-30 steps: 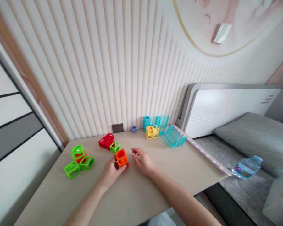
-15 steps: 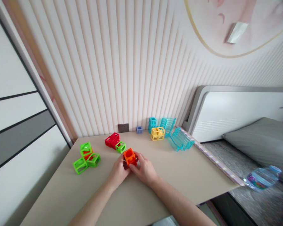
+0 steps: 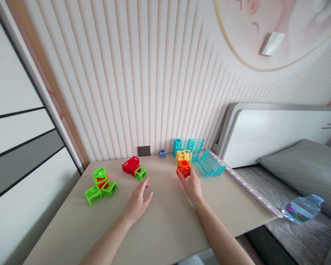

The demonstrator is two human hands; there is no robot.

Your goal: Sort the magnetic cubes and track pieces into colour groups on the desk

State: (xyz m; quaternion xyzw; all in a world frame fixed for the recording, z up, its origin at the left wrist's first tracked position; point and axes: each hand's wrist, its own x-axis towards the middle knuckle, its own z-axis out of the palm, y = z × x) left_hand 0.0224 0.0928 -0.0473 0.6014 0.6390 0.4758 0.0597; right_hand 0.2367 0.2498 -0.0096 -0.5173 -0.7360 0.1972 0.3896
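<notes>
My right hand (image 3: 192, 185) grips an orange open-frame cube (image 3: 183, 168) with a red piece under it, held just in front of the yellow cubes (image 3: 183, 156) near the back of the beige table (image 3: 165, 224). My left hand (image 3: 138, 201) lies flat on the table with fingers spread and nothing in it. It is a little below the small green cube (image 3: 141, 173) and the red blocks (image 3: 130, 165).
A cluster of green cubes with an orange piece (image 3: 99, 185) sits at the left. Teal cubes (image 3: 177, 146), teal slatted pieces (image 3: 208, 164) and a small blue cube (image 3: 162, 152) line the back. To the right are a bed, a grey pillow (image 3: 303, 165) and a water bottle (image 3: 302, 209).
My right hand has taken the orange cube from the table's middle and carried it back and right to the yellow cubes. My left hand has let go and now rests flat.
</notes>
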